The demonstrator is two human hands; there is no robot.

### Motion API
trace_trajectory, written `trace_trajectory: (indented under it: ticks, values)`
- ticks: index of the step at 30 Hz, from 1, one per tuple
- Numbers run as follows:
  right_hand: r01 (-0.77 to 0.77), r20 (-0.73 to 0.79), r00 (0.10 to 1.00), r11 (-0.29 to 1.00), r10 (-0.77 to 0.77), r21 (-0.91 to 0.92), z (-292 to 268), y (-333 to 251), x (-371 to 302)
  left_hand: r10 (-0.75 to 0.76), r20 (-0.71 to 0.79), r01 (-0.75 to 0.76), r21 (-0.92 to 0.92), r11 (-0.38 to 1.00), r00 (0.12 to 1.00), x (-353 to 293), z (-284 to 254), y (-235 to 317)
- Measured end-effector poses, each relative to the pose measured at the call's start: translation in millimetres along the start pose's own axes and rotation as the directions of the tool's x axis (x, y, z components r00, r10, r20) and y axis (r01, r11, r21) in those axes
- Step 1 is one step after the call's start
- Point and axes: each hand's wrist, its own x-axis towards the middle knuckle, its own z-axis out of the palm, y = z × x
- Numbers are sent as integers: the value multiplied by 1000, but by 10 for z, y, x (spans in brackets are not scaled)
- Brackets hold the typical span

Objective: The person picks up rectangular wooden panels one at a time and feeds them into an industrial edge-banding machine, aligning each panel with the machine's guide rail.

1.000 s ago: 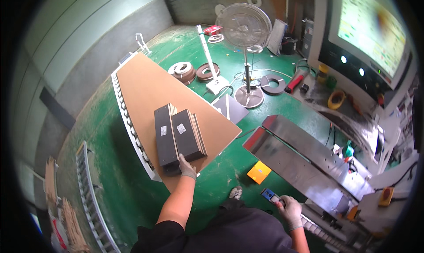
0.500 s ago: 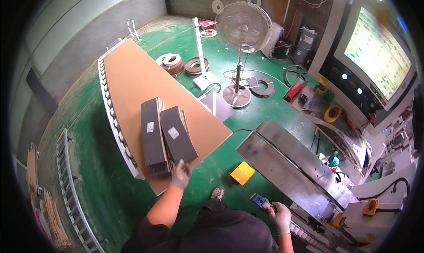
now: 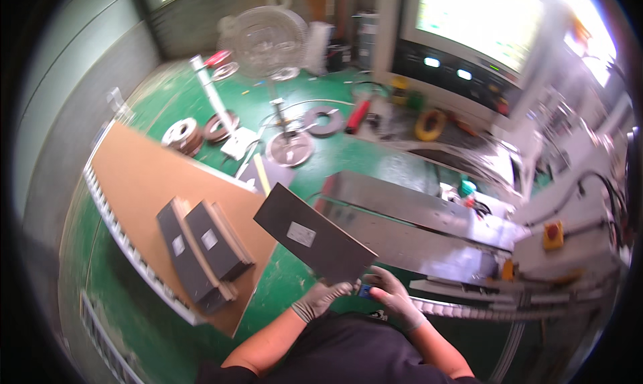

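Note:
A dark grey rectangular panel with a white label is held up in front of me, tilted. My left hand, in a pale glove, grips its near edge with closed fingers. Beside it my gloved right hand is closed on a small blue tool, mostly covered by the fingers. The right fingertips are close to the panel's near corner; whether they touch it I cannot tell. To the left, two stacks of similar labelled panels, a left stack and a right stack, lie on a brown board.
The board rests on a roller conveyor. On the right is a metal machine table with a slot, below a bright screen. A standing fan, a white post and edge-band rolls stand on the green floor.
My left hand has lifted a panel off the right stack and brought it rightward before me. My right hand, with the blue tool, has come up beside it. The view has turned right.

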Motion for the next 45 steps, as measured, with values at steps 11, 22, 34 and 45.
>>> trace_trajectory:
  ticks: [11,22,34,45]
  values:
    - [520,-759,646,777,-86,354,-1087,681,-1159,248,556,-600,781,170,793,1310,621,377]
    - [717,-913,-85,661,399,221,-1232,985,-943,356,523,-506,850,-149,774,2169,620,227]
    - [826,-914,-221,563,341,10,-1814,912,-1200,331,506,-479,862,-167,796,2193,652,220]
    - [859,-933,-213,511,292,-36,-2929,948,-1841,323,477,-400,874,-276,817,2174,708,186]
